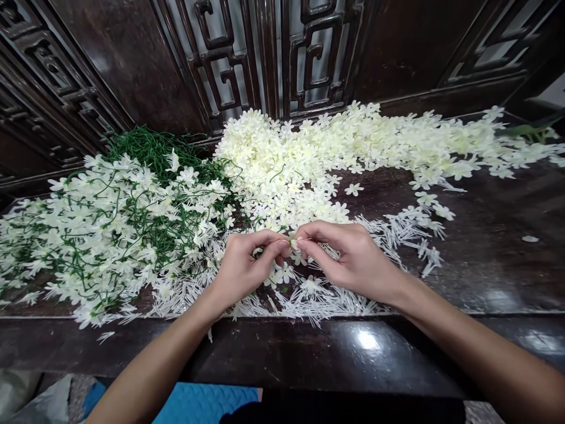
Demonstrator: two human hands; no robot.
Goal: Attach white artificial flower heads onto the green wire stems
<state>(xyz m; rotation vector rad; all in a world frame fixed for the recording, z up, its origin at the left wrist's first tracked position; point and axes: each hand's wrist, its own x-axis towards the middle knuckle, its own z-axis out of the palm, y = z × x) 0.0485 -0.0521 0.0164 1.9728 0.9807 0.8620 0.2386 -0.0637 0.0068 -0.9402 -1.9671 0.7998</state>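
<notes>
My left hand [251,262] and my right hand [342,256] meet at the middle of the dark wooden bench, both closed in a pinch. Between the fingertips is a small white artificial flower [295,242]; a bit of green shows at its left side, by my left thumb and forefinger. My right fingertips grip its white part. Beneath the hands lie loose white stamen sprigs [326,300]. Left of them spreads a heap of white artificial flowers on green stems [110,229]. Beyond the hands is a pile of loose white blossoms [282,171].
A tangle of bare green stems [154,150] lies at the back left. More blossoms [397,138] run along the carved wooden backrest [220,53] to the right. The bench's front edge [282,347] is near me, with a blue quilted mat [207,403] below.
</notes>
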